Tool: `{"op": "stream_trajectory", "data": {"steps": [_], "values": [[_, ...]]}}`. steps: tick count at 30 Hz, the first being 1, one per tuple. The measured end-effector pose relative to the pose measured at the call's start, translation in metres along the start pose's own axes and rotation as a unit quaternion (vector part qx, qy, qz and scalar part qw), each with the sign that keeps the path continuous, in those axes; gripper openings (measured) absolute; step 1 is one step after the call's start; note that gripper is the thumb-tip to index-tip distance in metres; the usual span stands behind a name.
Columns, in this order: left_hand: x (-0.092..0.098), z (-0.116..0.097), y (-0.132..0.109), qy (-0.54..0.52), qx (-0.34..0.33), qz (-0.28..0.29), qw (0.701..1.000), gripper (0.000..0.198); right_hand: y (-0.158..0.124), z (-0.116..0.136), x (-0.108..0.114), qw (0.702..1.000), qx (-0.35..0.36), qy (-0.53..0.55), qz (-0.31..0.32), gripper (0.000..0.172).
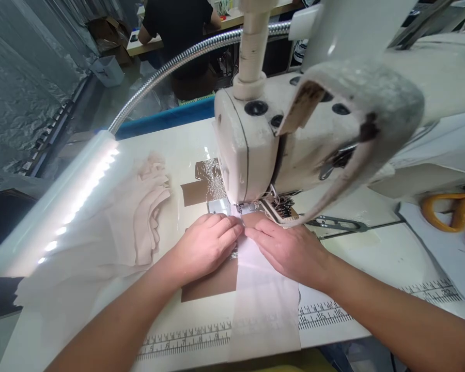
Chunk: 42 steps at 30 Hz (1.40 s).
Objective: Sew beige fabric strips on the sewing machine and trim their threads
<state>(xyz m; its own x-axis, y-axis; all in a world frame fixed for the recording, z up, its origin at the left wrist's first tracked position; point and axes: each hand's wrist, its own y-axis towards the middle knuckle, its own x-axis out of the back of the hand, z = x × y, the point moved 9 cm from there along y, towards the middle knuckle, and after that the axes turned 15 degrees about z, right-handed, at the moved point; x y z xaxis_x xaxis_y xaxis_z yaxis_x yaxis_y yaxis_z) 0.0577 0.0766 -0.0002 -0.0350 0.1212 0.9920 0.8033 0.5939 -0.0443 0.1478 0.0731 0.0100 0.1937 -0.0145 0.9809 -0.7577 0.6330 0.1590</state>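
A pale, sheer fabric strip (269, 310) runs from the sewing machine (248, 139) down over the table's front edge. My left hand (211, 243) is at the strip's left side, just in front of the needle area, its fingers drawn together on the cloth. On the strip's right side, my right hand (287, 248) grips the fabric between bent fingers. The two hands' fingertips nearly meet by the presser foot (240, 209), which is partly hidden. Brown tape (211, 281) covers part of the table beneath my left hand.
A bright tube lamp (73, 206) hangs at left over a heap of pale fabric pieces (151, 212). Printed rulers (186, 341) line the front edge. Orange-handled scissors (445, 212) lie at right. Behind the machine sits a person in a black top (174, 31).
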Motion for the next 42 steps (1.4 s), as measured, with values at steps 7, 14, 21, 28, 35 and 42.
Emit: {"op": "stream_trajectory", "data": {"steps": [7, 14, 21, 28, 35, 42], "values": [[0.008, 0.002, -0.001, -0.062, 0.04, -0.005, 0.997, 0.017, 0.005, -0.011, 0.003, 0.999, -0.019, 0.044, 0.0, 0.025], [0.004, -0.001, 0.003, -0.125, 0.128, 0.012, 0.984, 0.018, 0.012, -0.022, 0.004, 0.995, -0.048, 0.08, 0.027, 0.024], [-0.007, 0.005, 0.01, -0.092, 0.176, 0.041, 0.979, 0.022, 0.013, -0.023, 0.0, 0.989, -0.05, 0.13, 0.045, 0.023], [-0.004, 0.016, -0.001, -0.218, 0.187, -0.02, 0.958, 0.012, 0.013, -0.024, 0.0, 0.986, -0.044, 0.148, 0.057, 0.027], [-0.006, 0.019, -0.006, -0.268, 0.174, -0.057, 0.946, 0.011, 0.014, -0.018, -0.004, 0.986, 0.036, 0.158, 0.046, 0.025], [0.011, 0.009, -0.002, -0.171, 0.098, -0.024, 0.98, 0.021, 0.015, -0.014, -0.012, 0.993, 0.029, 0.075, 0.092, 0.029]]}}
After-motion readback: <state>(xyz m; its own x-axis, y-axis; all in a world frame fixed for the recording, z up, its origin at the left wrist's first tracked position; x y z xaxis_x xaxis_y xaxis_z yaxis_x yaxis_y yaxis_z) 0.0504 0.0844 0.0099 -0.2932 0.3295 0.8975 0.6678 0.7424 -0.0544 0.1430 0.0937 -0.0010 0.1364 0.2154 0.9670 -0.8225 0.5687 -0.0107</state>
